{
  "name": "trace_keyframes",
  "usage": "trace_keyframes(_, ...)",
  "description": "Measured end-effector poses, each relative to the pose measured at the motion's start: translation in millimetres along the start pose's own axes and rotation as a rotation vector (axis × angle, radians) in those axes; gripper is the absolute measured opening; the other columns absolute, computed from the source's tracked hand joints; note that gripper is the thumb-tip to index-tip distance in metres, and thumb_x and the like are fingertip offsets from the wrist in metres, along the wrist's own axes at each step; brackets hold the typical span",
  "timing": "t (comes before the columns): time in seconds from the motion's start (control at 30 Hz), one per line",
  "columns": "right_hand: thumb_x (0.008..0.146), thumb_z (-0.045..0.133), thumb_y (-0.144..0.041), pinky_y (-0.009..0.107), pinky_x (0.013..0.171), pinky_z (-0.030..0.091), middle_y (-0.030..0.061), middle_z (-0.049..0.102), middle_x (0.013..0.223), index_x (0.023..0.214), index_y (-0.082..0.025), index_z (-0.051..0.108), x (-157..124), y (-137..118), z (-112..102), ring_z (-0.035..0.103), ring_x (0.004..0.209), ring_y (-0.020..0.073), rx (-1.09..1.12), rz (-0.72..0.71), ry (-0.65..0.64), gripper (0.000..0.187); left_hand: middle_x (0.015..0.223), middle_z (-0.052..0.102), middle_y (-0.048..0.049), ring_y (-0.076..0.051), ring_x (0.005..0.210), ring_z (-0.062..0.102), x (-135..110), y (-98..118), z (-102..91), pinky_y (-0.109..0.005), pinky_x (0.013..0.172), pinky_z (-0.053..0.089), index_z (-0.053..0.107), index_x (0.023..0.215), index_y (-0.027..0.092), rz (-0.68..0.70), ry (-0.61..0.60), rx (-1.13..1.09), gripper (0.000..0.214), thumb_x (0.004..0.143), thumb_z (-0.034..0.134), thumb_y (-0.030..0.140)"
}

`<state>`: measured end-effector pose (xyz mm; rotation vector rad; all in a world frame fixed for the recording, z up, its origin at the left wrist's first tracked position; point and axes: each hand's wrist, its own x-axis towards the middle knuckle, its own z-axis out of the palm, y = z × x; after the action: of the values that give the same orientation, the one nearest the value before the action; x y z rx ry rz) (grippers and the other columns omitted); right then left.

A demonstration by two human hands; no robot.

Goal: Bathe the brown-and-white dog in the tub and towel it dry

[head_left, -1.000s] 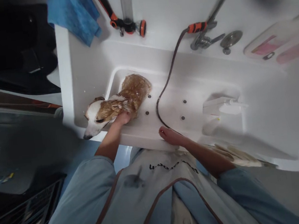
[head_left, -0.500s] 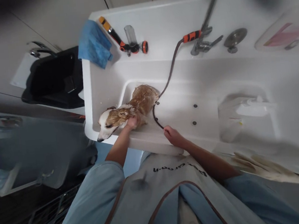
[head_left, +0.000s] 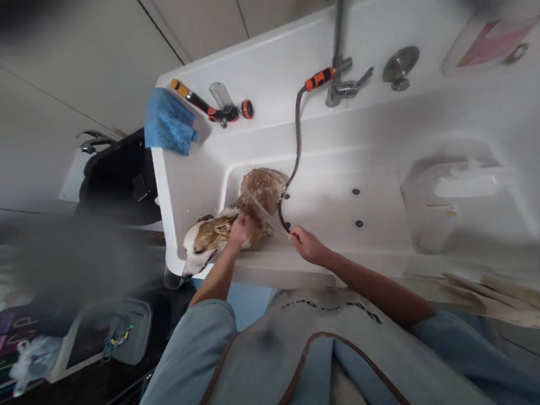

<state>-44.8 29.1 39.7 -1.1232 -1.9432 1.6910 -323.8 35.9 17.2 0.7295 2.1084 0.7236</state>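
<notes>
A small wet brown-and-white dog (head_left: 233,215) stands in the left end of a white tub (head_left: 331,139), its head over the front left rim. My left hand (head_left: 240,230) is closed on the fur at its neck and shoulder. My right hand (head_left: 304,244) is closed on the end of a dark hose (head_left: 296,137) and a spray of water runs from there onto the dog's back. The hose runs up to an orange fitting at the tap (head_left: 342,84).
A blue cloth (head_left: 167,121) hangs over the tub's back left corner beside an orange-and-black spray nozzle (head_left: 213,106). A white bottle (head_left: 459,184) lies blurred in the tub at the right. A pale towel (head_left: 494,299) drapes the front rim. A black basin (head_left: 114,176) and cluttered shelves are at the left.
The view has tilted and shifted. My right hand has moved left along the rim toward the dog, and water now sprays onto the dog. My left hand stays on the dog's neck.
</notes>
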Motion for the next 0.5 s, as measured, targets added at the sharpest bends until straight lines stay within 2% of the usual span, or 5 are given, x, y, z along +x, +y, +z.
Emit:
trace_keyframes(0.07,0.100,0.048,-0.035,0.029,0.072,0.036,-0.0014,0.054,0.075,0.087,-0.023,0.050,7.2,-1.1,-0.7,0.050,0.073,0.0177,0.031,-0.035,-0.090,0.018,0.135,0.070,-0.0234,-0.037,0.153,0.045,-7.9,-5.0,-12.5,-0.044,0.128,0.034,0.077,0.102,0.011,0.071,-0.006,0.162,0.017,0.088,0.067,0.010)
trace_keyframes(0.13,0.100,0.047,-0.034,0.029,0.072,0.036,-0.0017,0.053,0.074,0.086,-0.023,0.050,15.7,-0.2,-2.0,0.049,0.074,0.0173,0.043,-0.029,-0.092,0.018,0.160,0.052,-0.0293,-0.043,0.164,0.025,-7.7,-7.7,-14.2,-0.050,0.134,0.018,0.074,0.128,0.002,0.137,-0.018,0.416,0.048,0.081,0.072,0.007)
trace_keyframes(0.33,0.098,0.045,-0.033,0.029,0.070,0.035,-0.0029,0.050,0.070,0.082,-0.024,0.047,29.7,10.8,-13.2,0.047,0.070,0.0169,0.073,0.072,0.004,0.018,0.175,0.024,-0.0339,-0.054,0.165,0.004,38.0,-3.9,18.3,-0.061,0.133,0.003,0.049,0.161,-0.001,0.261,-0.037,0.826,0.109,0.065,0.096,0.019)
trace_keyframes(0.4,0.097,0.044,-0.033,0.029,0.070,0.035,-0.0028,0.051,0.070,0.082,-0.024,0.047,29.7,15.8,-18.0,0.047,0.070,0.0169,0.076,0.098,0.028,0.018,0.174,0.020,-0.0365,-0.056,0.164,0.005,55.9,-2.4,32.4,-0.065,0.132,0.003,0.051,0.159,0.002,0.305,0.005,0.791,0.104,0.067,0.096,0.016)
trace_keyframes(0.5,0.097,0.045,-0.036,0.030,0.068,0.036,-0.0027,0.052,0.068,0.083,-0.024,0.048,32.3,24.9,-24.5,0.047,0.068,0.0170,0.098,0.159,0.100,0.018,0.176,0.022,-0.0311,-0.049,0.166,0.005,81.8,4.9,57.3,-0.068,0.130,0.006,0.064,0.145,0.012,0.325,0.049,0.612,0.061,0.086,0.075,0.008)
